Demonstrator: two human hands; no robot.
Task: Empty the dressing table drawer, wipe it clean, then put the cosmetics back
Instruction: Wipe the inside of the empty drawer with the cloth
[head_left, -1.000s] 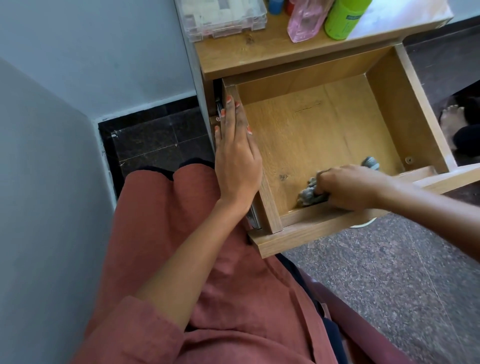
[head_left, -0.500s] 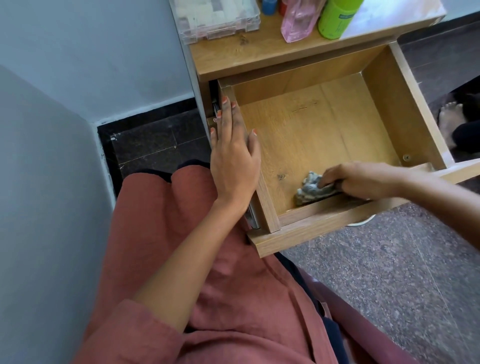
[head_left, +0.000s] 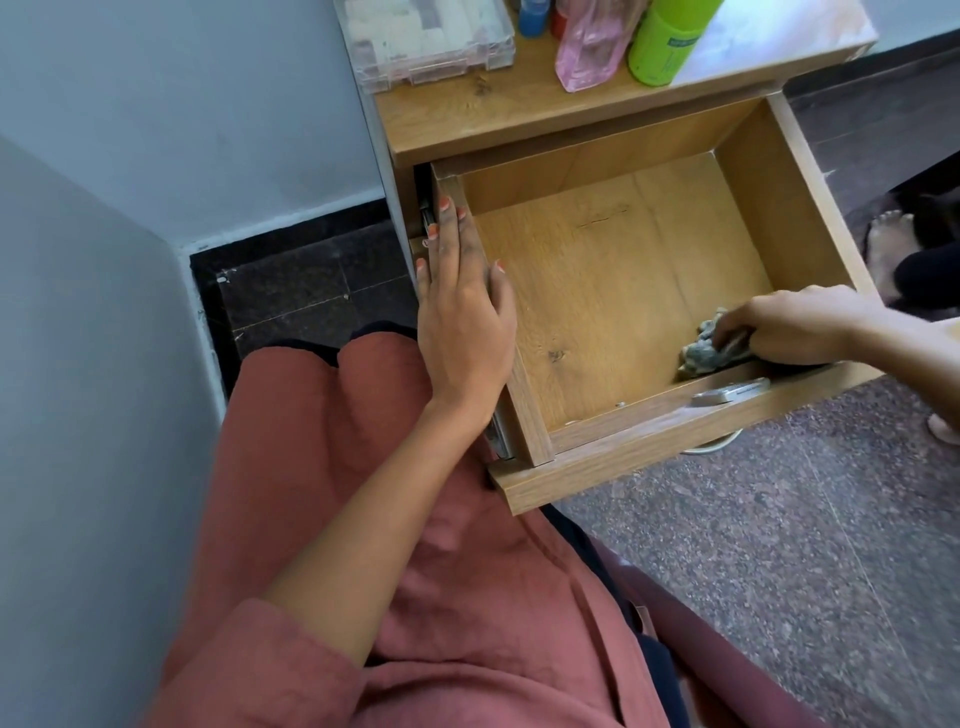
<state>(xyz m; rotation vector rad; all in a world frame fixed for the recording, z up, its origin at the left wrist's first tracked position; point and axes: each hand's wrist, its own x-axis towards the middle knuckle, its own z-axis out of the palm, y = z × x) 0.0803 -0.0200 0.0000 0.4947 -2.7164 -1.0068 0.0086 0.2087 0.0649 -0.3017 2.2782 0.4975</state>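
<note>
Where the pulled-out, wood-grain laminate drawer (head_left: 779, 208) shows its smooth bare floor, a crumpled grey cloth (head_left: 698, 357) lies near the front right corner. The right hand (head_left: 795, 325) grips it, fingers (head_left: 735, 330) curled over the wad, hiding part. The left hand (head_left: 462, 322) rests flat on the drawer's left wall, fingers straight, together. On the desk (head_left: 545, 101), a green cylindrical bottle (head_left: 665, 47) is cut off.

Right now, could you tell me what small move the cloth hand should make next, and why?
Probably sweep the cloth toward the back wall: the right hand holds it in the front right corner of the drawer, with bare floor ahead.
</note>
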